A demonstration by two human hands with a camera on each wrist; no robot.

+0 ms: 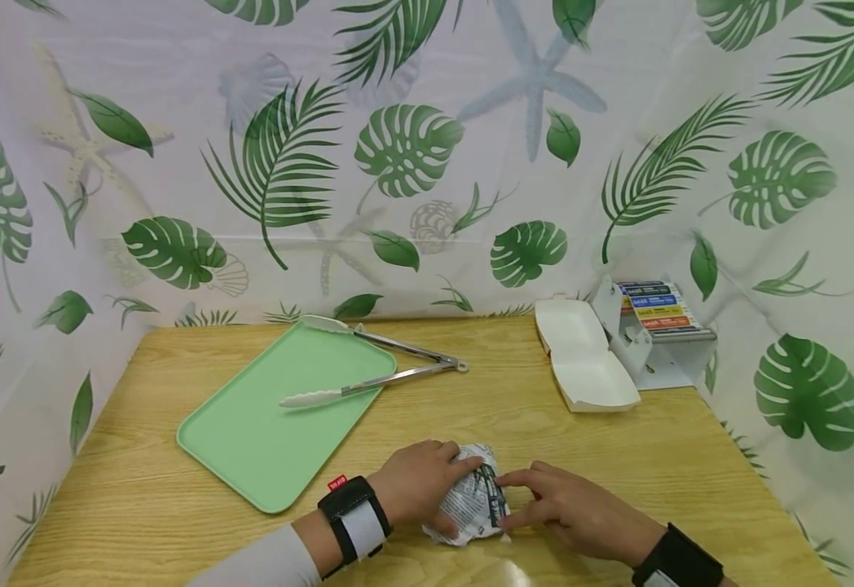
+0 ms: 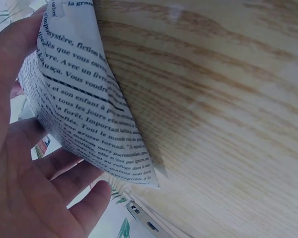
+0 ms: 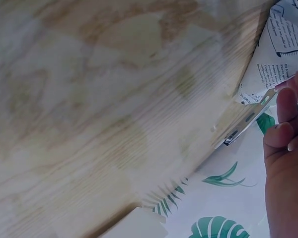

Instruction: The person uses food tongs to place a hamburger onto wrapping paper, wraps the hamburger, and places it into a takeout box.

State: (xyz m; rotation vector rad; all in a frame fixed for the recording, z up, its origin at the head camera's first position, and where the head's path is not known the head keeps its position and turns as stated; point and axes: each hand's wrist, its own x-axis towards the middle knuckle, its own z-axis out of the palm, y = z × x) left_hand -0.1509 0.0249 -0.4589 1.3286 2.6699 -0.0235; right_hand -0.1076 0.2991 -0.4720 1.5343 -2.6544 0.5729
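A small parcel wrapped in newsprint-patterned paper (image 1: 474,497) lies on the wooden table in front of me; its contents are hidden. My left hand (image 1: 421,483) grips it from the left, fingers over the top and thumb at the near side. In the left wrist view, a pointed fold of the printed paper (image 2: 94,99) sticks out past the fingers. From the right, my right hand (image 1: 584,507) holds the parcel's edge with bent index finger and thumb, its other fingers curled in. The right wrist view shows that hand's fingers (image 3: 288,106) beside a paper corner (image 3: 270,74).
A green tray (image 1: 251,440) lies at the left, with spread metal tongs (image 1: 405,371) with pale tips partly across it. At the back right, an unfolded white carton (image 1: 592,375) stands beside a metal dispenser (image 1: 669,334) of coloured label strips. A leaf-print curtain (image 1: 427,269) borders the table.
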